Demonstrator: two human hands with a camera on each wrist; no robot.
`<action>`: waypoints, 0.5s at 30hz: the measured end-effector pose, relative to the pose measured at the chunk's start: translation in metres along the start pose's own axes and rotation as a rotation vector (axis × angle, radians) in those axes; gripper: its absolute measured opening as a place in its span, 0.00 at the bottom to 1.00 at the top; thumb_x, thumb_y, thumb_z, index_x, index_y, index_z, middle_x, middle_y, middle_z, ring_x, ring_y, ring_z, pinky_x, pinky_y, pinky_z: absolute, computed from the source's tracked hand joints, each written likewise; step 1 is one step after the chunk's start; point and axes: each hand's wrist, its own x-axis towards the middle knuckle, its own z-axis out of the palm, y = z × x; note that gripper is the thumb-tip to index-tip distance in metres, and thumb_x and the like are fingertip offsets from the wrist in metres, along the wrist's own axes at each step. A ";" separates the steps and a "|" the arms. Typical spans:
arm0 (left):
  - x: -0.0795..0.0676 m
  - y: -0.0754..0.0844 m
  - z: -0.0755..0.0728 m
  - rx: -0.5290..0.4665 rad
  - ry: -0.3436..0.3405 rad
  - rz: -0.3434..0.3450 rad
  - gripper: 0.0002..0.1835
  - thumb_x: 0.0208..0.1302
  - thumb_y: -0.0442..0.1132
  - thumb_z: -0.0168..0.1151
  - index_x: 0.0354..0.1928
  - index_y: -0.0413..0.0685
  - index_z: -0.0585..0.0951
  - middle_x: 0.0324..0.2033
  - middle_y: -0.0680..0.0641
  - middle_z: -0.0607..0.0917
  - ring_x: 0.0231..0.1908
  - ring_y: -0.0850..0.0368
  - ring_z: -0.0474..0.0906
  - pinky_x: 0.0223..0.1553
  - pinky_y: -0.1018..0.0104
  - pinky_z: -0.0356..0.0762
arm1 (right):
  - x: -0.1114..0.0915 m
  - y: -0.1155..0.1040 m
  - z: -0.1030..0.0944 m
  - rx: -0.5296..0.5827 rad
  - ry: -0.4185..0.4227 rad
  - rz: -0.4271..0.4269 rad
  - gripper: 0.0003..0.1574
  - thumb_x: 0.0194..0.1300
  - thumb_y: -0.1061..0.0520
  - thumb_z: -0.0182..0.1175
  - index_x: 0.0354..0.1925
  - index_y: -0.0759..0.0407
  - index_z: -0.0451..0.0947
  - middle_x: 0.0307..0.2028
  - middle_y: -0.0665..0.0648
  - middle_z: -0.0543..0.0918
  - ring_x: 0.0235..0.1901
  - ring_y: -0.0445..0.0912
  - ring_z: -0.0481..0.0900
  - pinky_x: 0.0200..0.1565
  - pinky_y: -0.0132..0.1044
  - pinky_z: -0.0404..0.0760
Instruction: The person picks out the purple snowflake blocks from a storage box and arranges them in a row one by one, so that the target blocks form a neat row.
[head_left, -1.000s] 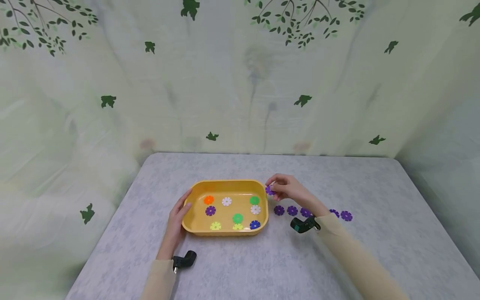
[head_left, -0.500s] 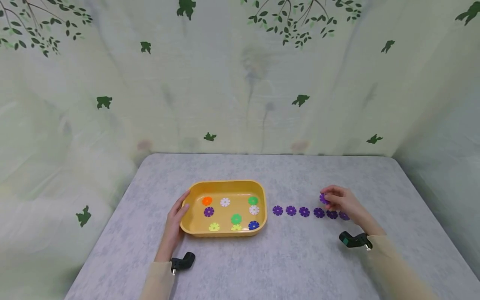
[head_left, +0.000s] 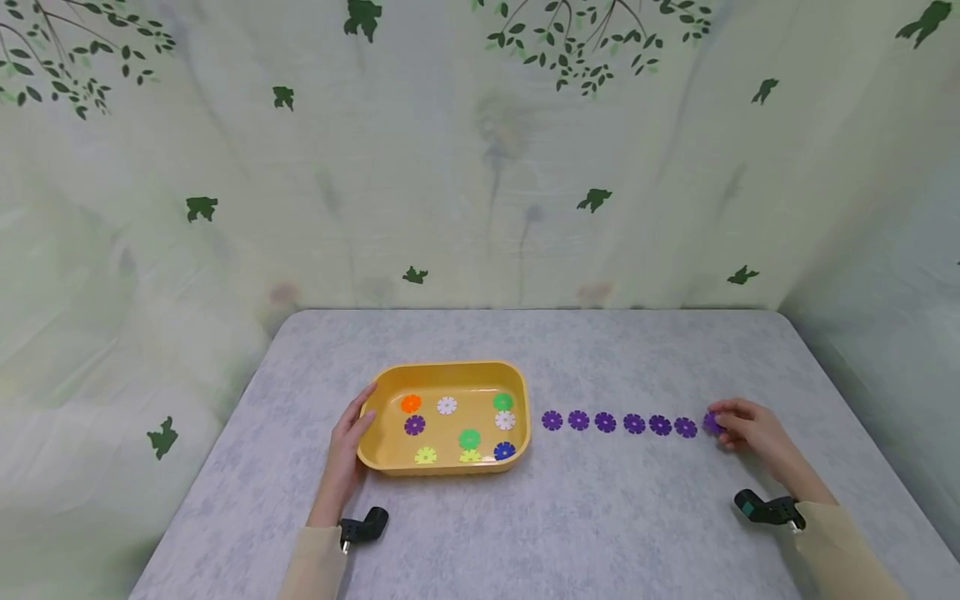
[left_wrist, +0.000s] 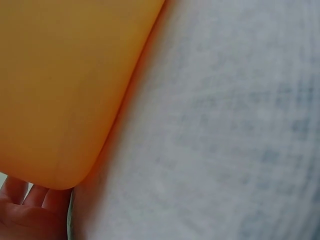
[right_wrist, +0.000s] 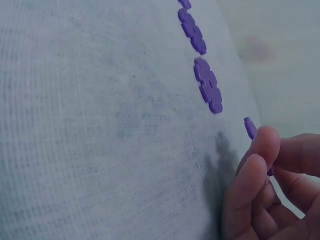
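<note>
A yellow tray point(head_left: 444, 468) lies left of the middle of the table, with several flower-shaped discs inside in orange, white, green, yellow, purple and blue. My left hand point(head_left: 348, 446) holds its left side, thumb at the rim; in the left wrist view the fingers point(left_wrist: 35, 200) show beyond the tray's corner. Between thumb and fingers my right hand point(head_left: 761, 433) pinches a purple flower-shaped disc point(head_left: 710, 423), at the right end of a row of similar purple discs point(head_left: 633, 424). The right wrist view shows this pinched disc point(right_wrist: 250, 128) tilted on edge above its shadow, mostly covered by the fingertips.
The row of purple discs runs rightward from near the tray's right side. A grey mottled table point(head_left: 570, 517) carries everything. Behind it hangs a pale curtain point(head_left: 450, 167) with leaf prints. Each wrist wears a small black camera point(head_left: 767, 507).
My right hand has carried the purple disc from beside the tray's right rim over the row to its right end, lowering it there. The left hand keeps its hold on the tray.
</note>
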 end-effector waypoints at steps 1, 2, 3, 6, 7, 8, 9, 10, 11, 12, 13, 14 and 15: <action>0.000 0.000 0.000 0.002 0.000 0.001 0.26 0.73 0.48 0.49 0.71 0.56 0.64 0.70 0.56 0.60 0.70 0.61 0.51 0.67 0.66 0.54 | 0.000 0.001 -0.001 -0.009 0.002 0.006 0.24 0.72 0.61 0.49 0.55 0.81 0.64 0.35 0.51 0.77 0.25 0.40 0.76 0.28 0.34 0.81; 0.000 -0.001 -0.001 0.003 0.001 0.002 0.26 0.73 0.49 0.49 0.71 0.56 0.64 0.70 0.56 0.60 0.70 0.61 0.51 0.67 0.65 0.54 | -0.001 0.001 0.000 -0.018 0.005 0.015 0.23 0.72 0.61 0.50 0.55 0.81 0.64 0.35 0.52 0.77 0.25 0.40 0.76 0.28 0.34 0.81; 0.000 -0.001 -0.001 0.006 0.002 0.001 0.26 0.73 0.49 0.49 0.71 0.56 0.64 0.70 0.56 0.60 0.70 0.61 0.50 0.67 0.65 0.54 | -0.001 0.001 0.000 -0.028 0.005 0.022 0.23 0.72 0.61 0.50 0.55 0.81 0.64 0.35 0.53 0.77 0.25 0.40 0.76 0.28 0.34 0.82; 0.000 -0.001 -0.001 0.007 0.002 -0.005 0.26 0.73 0.49 0.49 0.71 0.57 0.64 0.70 0.56 0.60 0.70 0.61 0.51 0.68 0.63 0.54 | -0.002 0.000 0.003 -0.075 0.004 0.027 0.21 0.72 0.61 0.50 0.54 0.79 0.66 0.35 0.56 0.77 0.25 0.41 0.77 0.28 0.34 0.82; 0.000 -0.001 -0.001 0.006 0.001 -0.006 0.26 0.74 0.48 0.49 0.71 0.57 0.64 0.70 0.56 0.60 0.70 0.60 0.51 0.68 0.63 0.53 | -0.002 -0.001 0.004 -0.103 0.006 0.027 0.20 0.72 0.61 0.50 0.53 0.79 0.67 0.35 0.57 0.77 0.25 0.42 0.77 0.28 0.34 0.81; -0.001 -0.001 -0.001 0.004 0.001 -0.006 0.26 0.74 0.48 0.48 0.71 0.57 0.64 0.70 0.56 0.60 0.70 0.60 0.51 0.68 0.63 0.54 | -0.002 -0.001 0.005 -0.128 0.012 0.032 0.19 0.72 0.62 0.50 0.53 0.78 0.68 0.35 0.58 0.77 0.25 0.43 0.77 0.27 0.34 0.81; -0.001 -0.001 -0.001 0.005 0.001 -0.007 0.26 0.74 0.48 0.48 0.71 0.57 0.64 0.71 0.56 0.59 0.70 0.60 0.51 0.67 0.63 0.54 | -0.002 -0.002 0.006 -0.154 0.016 0.034 0.18 0.71 0.62 0.50 0.52 0.77 0.69 0.35 0.58 0.77 0.25 0.44 0.76 0.27 0.34 0.81; -0.001 0.000 0.000 0.004 0.001 -0.008 0.26 0.74 0.48 0.48 0.71 0.57 0.64 0.70 0.56 0.60 0.70 0.60 0.51 0.67 0.64 0.54 | -0.003 -0.003 0.007 -0.180 0.022 0.035 0.18 0.71 0.62 0.50 0.51 0.77 0.69 0.35 0.59 0.77 0.25 0.44 0.76 0.27 0.34 0.81; -0.001 0.000 0.000 0.004 0.002 -0.008 0.26 0.74 0.48 0.48 0.71 0.57 0.64 0.70 0.56 0.60 0.70 0.60 0.51 0.67 0.64 0.55 | -0.003 -0.003 0.007 -0.206 0.031 0.036 0.17 0.71 0.62 0.50 0.51 0.76 0.70 0.34 0.59 0.77 0.25 0.45 0.76 0.26 0.34 0.81; -0.001 0.000 0.000 0.001 0.002 -0.007 0.26 0.74 0.48 0.48 0.71 0.56 0.64 0.70 0.56 0.60 0.70 0.60 0.51 0.67 0.64 0.55 | -0.003 -0.004 0.008 -0.225 0.041 0.038 0.17 0.72 0.62 0.49 0.51 0.75 0.70 0.34 0.59 0.77 0.25 0.45 0.76 0.26 0.34 0.80; -0.001 0.000 0.000 0.000 0.002 -0.006 0.26 0.74 0.48 0.48 0.71 0.56 0.64 0.70 0.56 0.60 0.70 0.60 0.52 0.67 0.65 0.55 | -0.002 -0.006 0.008 -0.240 0.051 0.039 0.17 0.72 0.60 0.49 0.51 0.74 0.70 0.34 0.59 0.77 0.25 0.45 0.76 0.25 0.33 0.79; 0.000 -0.001 0.000 -0.001 0.004 -0.006 0.25 0.74 0.48 0.48 0.71 0.56 0.64 0.70 0.56 0.60 0.70 0.60 0.52 0.67 0.65 0.55 | -0.002 -0.007 0.009 -0.247 0.059 0.035 0.18 0.72 0.59 0.49 0.51 0.74 0.71 0.34 0.60 0.77 0.25 0.45 0.75 0.26 0.33 0.79; 0.000 -0.001 0.000 -0.002 0.005 -0.006 0.25 0.74 0.48 0.48 0.71 0.56 0.64 0.70 0.56 0.60 0.69 0.61 0.52 0.67 0.65 0.55 | -0.001 -0.010 0.009 -0.248 0.064 0.027 0.19 0.73 0.58 0.49 0.52 0.73 0.71 0.35 0.61 0.77 0.25 0.45 0.75 0.26 0.33 0.79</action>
